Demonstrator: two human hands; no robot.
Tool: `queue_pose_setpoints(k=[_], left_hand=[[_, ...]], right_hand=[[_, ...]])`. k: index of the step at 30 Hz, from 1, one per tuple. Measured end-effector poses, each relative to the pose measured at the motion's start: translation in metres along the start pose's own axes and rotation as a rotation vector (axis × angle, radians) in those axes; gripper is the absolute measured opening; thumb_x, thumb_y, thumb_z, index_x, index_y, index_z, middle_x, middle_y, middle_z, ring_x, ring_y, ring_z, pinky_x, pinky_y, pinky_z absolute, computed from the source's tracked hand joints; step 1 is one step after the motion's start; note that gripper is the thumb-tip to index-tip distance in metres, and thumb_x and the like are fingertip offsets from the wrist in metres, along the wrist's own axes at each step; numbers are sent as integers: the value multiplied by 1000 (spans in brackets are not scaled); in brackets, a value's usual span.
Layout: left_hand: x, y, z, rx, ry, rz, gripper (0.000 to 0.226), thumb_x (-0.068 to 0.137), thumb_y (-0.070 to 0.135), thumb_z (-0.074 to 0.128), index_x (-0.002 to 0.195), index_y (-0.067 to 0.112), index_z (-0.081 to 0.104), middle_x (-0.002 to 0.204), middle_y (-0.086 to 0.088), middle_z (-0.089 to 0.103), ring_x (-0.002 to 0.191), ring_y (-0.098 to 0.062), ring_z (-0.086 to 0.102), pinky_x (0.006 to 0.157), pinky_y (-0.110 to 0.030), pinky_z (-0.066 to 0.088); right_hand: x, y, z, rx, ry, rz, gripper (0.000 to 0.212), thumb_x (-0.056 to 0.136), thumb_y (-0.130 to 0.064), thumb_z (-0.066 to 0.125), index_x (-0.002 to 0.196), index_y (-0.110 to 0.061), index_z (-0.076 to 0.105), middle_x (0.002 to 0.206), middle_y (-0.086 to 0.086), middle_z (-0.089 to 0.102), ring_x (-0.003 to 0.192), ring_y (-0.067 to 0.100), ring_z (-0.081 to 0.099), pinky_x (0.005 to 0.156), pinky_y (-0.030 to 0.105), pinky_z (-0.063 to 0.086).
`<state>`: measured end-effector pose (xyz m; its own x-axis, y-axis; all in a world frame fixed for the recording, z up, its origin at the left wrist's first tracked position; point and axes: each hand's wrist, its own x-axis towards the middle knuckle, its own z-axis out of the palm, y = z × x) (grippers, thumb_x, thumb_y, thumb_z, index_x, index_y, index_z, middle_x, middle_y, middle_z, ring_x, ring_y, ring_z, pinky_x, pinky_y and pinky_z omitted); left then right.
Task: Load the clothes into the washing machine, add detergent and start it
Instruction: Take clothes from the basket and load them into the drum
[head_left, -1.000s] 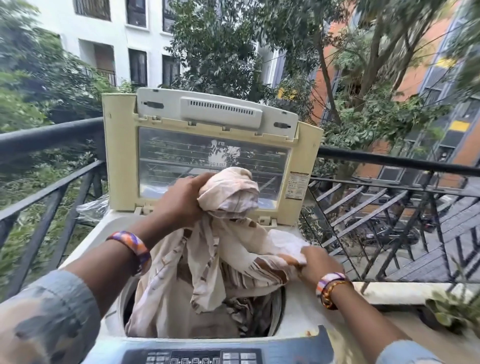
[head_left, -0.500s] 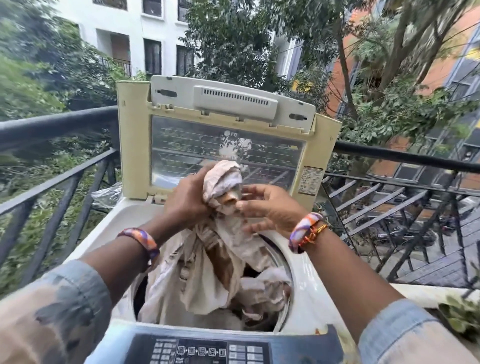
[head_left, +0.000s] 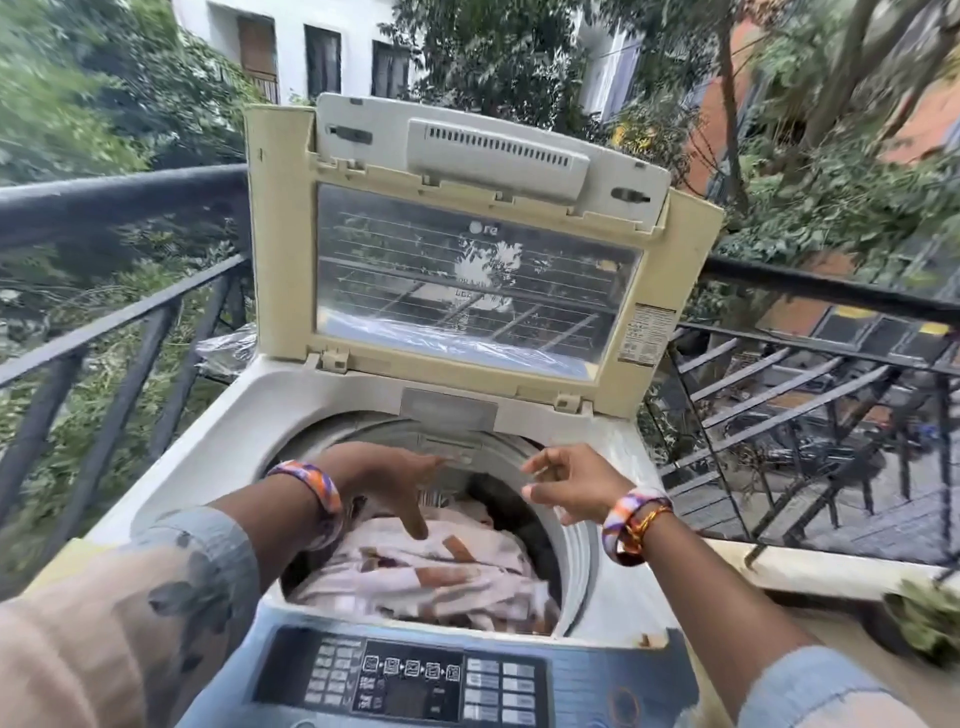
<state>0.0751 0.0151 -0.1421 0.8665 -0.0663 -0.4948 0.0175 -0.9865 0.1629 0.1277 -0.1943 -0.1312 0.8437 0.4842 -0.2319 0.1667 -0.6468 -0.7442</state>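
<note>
A top-loading washing machine (head_left: 218, 447) stands in front of me with its cream lid (head_left: 467, 234) raised upright. Inside the drum lies a pale pink cloth with brown patches (head_left: 426, 571), crumpled low in the tub. My left hand (head_left: 384, 478) hovers over the drum's left side, fingers spread and pointing down toward the cloth, holding nothing. My right hand (head_left: 566, 483) hangs above the drum's right rim, fingers loosely spread and empty. The dark control panel (head_left: 415, 680) with several buttons runs along the near edge.
A black metal balcony railing (head_left: 119, 197) surrounds the machine on the left and right. A potted plant (head_left: 924, 618) sits on the low ledge at the right. Clear plastic (head_left: 228, 348) lies behind the machine's left corner. Trees and buildings fill the background.
Both hands held the pale cloth bunched above the drum; they have let it go and it has dropped into the tub. The hands now hover empty over the opening.
</note>
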Motion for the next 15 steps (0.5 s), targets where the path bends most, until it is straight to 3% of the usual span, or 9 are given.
queue_pose_setpoints(k=[2, 5, 7, 11, 15], left_hand=[[2, -3, -4, 62, 23, -12, 79, 80, 36, 67, 145, 17, 27, 143, -9, 43, 128, -26, 45, 103, -33, 39], [4, -7, -8, 105, 18, -14, 71, 80, 37, 65, 141, 15, 37, 139, -8, 49, 123, -26, 49, 101, -34, 42], [4, -7, -8, 115, 13, -6, 68, 79, 38, 65, 138, 16, 40, 136, -8, 52, 120, -26, 51, 100, -35, 43], [2, 2, -9, 123, 14, 32, 68, 79, 40, 64, 139, 17, 40, 137, -8, 52, 122, -27, 51, 102, -40, 43], [-10, 20, -20, 113, 36, 82, 67, 83, 35, 64, 141, 16, 37, 140, -7, 49, 126, -26, 48, 104, -37, 40]], right_hand=[[-4, 6, 4, -94, -17, -1, 19, 82, -14, 67, 99, -16, 61, 74, -5, 55, 66, 9, 53, 49, 15, 40], [-10, 9, 7, -246, -42, -23, 28, 82, -19, 67, 108, -12, 63, 89, -2, 58, 80, 10, 55, 54, 10, 40], [-12, 9, 10, -286, -57, -37, 29, 82, -20, 67, 109, -12, 64, 92, -1, 59, 80, 8, 55, 57, 9, 42], [-12, 3, 13, -370, -78, -72, 30, 81, -21, 67, 110, -14, 64, 94, -2, 61, 86, 10, 56, 78, 19, 45], [-16, -9, 6, -395, -70, -142, 31, 83, -19, 66, 112, -11, 63, 103, 5, 66, 89, 12, 57, 84, 24, 46]])
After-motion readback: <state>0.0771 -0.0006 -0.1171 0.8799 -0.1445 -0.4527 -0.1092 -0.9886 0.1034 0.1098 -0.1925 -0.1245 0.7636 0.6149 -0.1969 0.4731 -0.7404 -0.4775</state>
